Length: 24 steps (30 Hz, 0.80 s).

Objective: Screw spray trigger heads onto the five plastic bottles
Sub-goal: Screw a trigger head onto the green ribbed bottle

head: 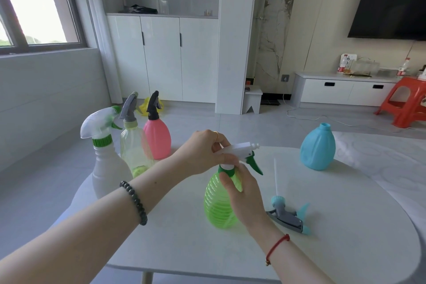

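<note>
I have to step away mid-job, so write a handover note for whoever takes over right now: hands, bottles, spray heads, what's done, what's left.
Left hand grips the white spray head with green trigger seated on the translucent green ribbed bottle; right hand holds that bottle's shoulder. Tightness cannot be told.
Done: white opaque bottle, pale yellow-green clear bottle and pink plastic bottle stand at left, heads on.
Left: finish the green one, then the light blue plastic bottle, neck open, far right; a grey-and-blue spray head lies on the white table beside the right hand.

Loose trigger head on table
</note>
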Each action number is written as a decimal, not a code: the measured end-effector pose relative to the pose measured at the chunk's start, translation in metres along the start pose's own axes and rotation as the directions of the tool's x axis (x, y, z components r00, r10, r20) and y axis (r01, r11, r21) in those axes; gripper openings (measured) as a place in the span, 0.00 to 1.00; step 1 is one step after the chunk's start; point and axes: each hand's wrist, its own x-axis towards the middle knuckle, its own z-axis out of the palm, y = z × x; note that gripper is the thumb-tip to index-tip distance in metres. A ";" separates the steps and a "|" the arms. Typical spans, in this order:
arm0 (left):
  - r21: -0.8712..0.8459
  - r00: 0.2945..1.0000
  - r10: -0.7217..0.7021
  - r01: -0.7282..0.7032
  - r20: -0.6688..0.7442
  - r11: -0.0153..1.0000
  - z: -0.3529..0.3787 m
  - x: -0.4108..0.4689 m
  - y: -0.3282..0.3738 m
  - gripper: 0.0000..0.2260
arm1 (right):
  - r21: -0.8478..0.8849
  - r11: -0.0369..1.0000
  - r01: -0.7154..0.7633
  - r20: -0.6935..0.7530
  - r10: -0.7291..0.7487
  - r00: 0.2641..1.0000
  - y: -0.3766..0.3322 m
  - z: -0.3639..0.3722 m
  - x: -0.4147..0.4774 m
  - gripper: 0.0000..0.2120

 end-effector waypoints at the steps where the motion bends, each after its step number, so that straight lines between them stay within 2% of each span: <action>1: -0.002 1.000 0.000 0.000 0.002 1.000 0.000 0.000 -0.001 0.12 | 0.011 1.000 -0.010 -0.032 0.010 0.999 0.001 0.001 0.001 0.10; 4: -0.010 1.000 -0.005 0.005 0.000 1.000 0.000 -0.001 -0.002 0.12 | 0.046 0.998 -0.030 -0.085 0.034 0.996 0.002 0.005 0.000 0.13; 9: -0.011 1.000 -0.006 0.006 0.006 1.000 0.000 -0.001 -0.001 0.11 | 0.039 0.999 0.016 0.032 -0.018 0.999 0.002 0.001 -0.005 0.10; 14: 0.003 1.000 -0.012 0.012 0.014 1.000 0.000 -0.001 0.000 0.12 | 0.069 0.997 -0.038 -0.110 0.046 0.993 0.002 0.007 0.001 0.12; 17: -0.001 1.000 -0.012 0.012 0.011 1.000 0.000 -0.001 0.000 0.11 | 0.039 0.999 -0.014 -0.026 0.015 1.000 0.001 0.006 -0.004 0.13; 20: -0.010 1.000 -0.007 0.007 0.008 1.000 0.001 -0.001 0.000 0.11 | 0.019 1.000 -0.011 0.078 0.009 0.997 -0.002 0.000 -0.004 0.09; 24: 0.000 1.000 -0.008 0.008 0.012 1.000 0.001 -0.002 0.000 0.11 | 0.056 0.996 -0.065 0.000 0.066 0.998 -0.002 0.000 0.003 0.10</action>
